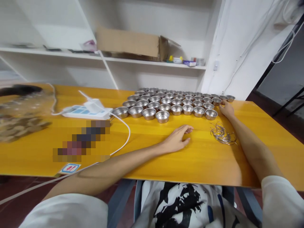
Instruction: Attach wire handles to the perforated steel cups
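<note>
Rows of small round metal cups with perforated bottoms [162, 117] stand mouth up on the yellow table. My right hand [226, 109] reaches to the right end of these rows. Its fingers are bent at the rim of a metal cup [216, 101] there, and the fingertips are partly hidden against it. My left hand [175, 139] lies low over the table in front of the nearest row, thumb apart from the fingers, holding nothing. Between my forearms, nearer the right one, is a loose pile of thin curved metal wires [222, 134].
On the left lie a white power strip [80, 112] with a plug and a white cable [129, 131] crossing the table. Brown round pieces [21, 126] are heaped farther left. A cardboard box [128, 44] sits on the white shelf [190, 66] behind.
</note>
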